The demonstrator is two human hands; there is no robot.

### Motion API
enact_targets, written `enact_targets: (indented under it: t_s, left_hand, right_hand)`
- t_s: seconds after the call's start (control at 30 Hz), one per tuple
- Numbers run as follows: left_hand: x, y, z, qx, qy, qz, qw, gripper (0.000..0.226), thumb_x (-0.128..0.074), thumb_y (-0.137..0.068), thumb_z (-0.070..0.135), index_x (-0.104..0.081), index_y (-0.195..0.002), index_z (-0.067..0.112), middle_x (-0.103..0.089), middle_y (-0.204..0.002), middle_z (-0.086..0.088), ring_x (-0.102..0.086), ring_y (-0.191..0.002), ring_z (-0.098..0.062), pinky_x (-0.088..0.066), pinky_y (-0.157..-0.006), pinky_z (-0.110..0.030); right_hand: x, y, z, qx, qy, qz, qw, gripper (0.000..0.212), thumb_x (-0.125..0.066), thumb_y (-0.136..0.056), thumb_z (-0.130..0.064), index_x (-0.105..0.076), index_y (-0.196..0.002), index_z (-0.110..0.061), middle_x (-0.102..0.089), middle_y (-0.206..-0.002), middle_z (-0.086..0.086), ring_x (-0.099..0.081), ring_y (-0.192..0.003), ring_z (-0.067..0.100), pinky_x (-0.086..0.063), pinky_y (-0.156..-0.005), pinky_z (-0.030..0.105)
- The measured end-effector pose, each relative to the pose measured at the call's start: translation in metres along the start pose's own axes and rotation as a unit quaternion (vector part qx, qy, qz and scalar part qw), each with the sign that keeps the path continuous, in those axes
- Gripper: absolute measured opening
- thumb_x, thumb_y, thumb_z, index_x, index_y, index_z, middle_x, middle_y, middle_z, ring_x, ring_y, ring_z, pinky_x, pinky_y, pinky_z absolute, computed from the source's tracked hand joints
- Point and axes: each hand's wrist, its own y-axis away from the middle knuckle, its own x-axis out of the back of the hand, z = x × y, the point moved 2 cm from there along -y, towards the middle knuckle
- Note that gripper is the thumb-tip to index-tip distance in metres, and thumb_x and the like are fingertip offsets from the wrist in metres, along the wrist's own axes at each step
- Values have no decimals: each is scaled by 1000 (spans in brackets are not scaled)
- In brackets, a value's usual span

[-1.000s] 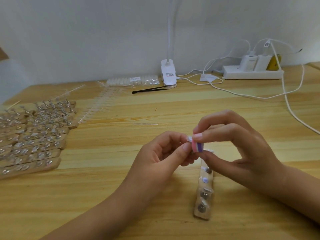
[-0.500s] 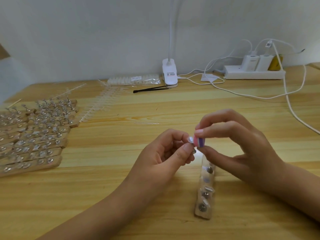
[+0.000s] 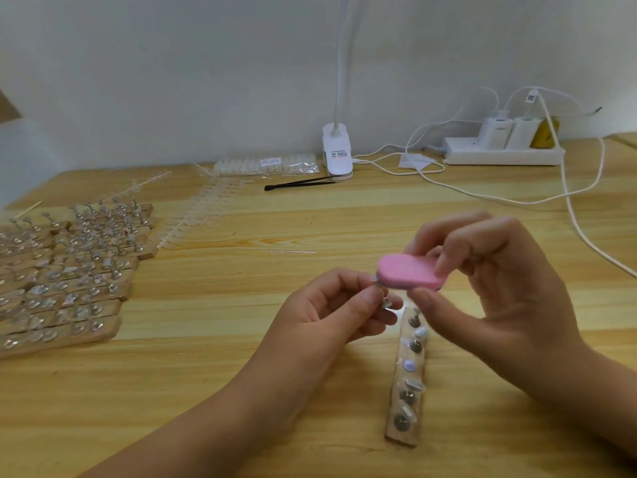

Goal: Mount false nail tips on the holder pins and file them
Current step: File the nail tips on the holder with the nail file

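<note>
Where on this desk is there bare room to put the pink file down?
Bare wood lies between the stacked holder strips and the left hand, which pinches a holder pin, and along the near left edge. Another free band runs from the black tool to the right hand holding the pink file. Crowded: far right, power strip and cables.

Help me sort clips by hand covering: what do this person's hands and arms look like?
Both the left hand and the right hand are bare: no gloves, rings or bracelets show. The left forearm and right forearm are uncovered to the frame edge, with no sleeve or watch in view.
</note>
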Motion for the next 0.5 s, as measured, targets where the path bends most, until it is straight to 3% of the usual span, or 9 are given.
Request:
enact_targets:
  t_s: [0.1, 0.2, 0.3, 0.4, 0.5]
  left_hand:
    - [0, 1, 1, 2, -2, -2, 1000, 17, -71, -83, 33, -77, -95, 23, -75, -90, 0, -70, -86, -10, -53, -78, -18]
    - [1, 2, 2, 7, -1, 6, 1000, 18, -72, -77, 36, -77, -92, 25, -76, -89, -1, -70, -85, -8, -53, -77, -16]
    - [2, 1, 1, 8, -13, 24, 1000, 7, -74, -80, 30, -77, -86, 27, -76, -88, -1, -70, -84, -8, -52, -76, -16]
    - [3, 1, 0, -2, -35, 37, 999, 12, -70, -82, 32, -76, -91, 26, -75, -91, 2, -70, -88, -8, -52, -79, -16]
    - [3, 2, 1, -9, -50, 41, 998, 12, -70, -82, 34, -76, -91, 27, -75, -92, 4, -69, -90, -6, -51, -81, -16]
  right_hand:
    - [-1, 1, 2, 54, 117, -55, 990, 31, -66, -88, -16, -54, -117, -19, -59, -110, -2, -61, -104, 16, -47, -88, 29]
    - [5, -2, 9, 57, 208, -75, 974, 31, -64, -88, -15, -62, -119, -17, -60, -108, 2, -60, -103, 16, -49, -87, 34]
    - [7, -3, 9, 46, 217, -55, 974, 29, -63, -88, -15, -61, -117, -13, -60, -107, 3, -60, -104, 15, -50, -89, 35]
    - [1, 0, 2, 100, 217, -72, 968, 29, -65, -90, -13, -59, -118, -14, -60, -109, 2, -60, -103, 15, -49, -88, 30]
    - [2, -1, 7, 92, 237, -81, 964, 26, -64, -90, -12, -62, -116, -13, -61, -107, 6, -62, -99, 19, -50, -85, 36]
